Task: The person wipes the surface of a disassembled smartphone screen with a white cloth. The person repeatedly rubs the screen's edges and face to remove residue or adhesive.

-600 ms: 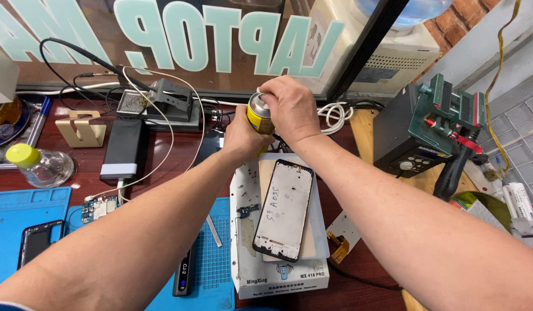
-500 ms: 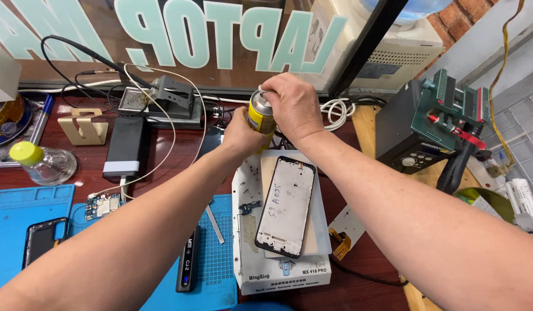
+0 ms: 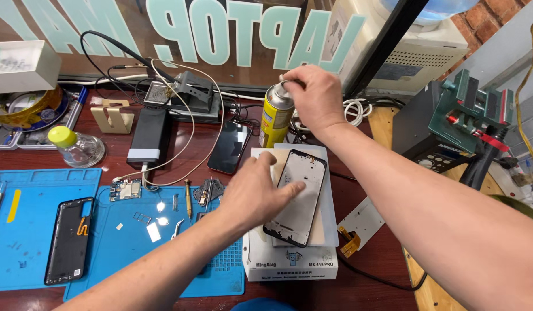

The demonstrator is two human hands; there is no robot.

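Note:
A yellow spray can [image 3: 276, 118] stands upright behind a white box-shaped heating pad [image 3: 290, 269]. My right hand [image 3: 310, 97] closes over the can's top, fingers at the nozzle. On the pad lies a black phone frame [image 3: 299, 201], long side pointing away from me. My left hand [image 3: 254, 194] rests on the pad's left part, its fingers spread and touching the frame's left edge and inner face. It grips nothing.
Two blue work mats [image 3: 36, 196] carry a black phone back [image 3: 69, 240], a small circuit board [image 3: 125, 189], tweezers and small parts. A dark phone [image 3: 229, 147], a power bank [image 3: 148, 137], a soldering stand [image 3: 188, 92] and cables lie behind. A green-and-black clamp tool [image 3: 471, 112] stands at right.
My left hand has let go of the can and come down onto the phone frame. The can now stands behind the pad with only my right hand on its top.

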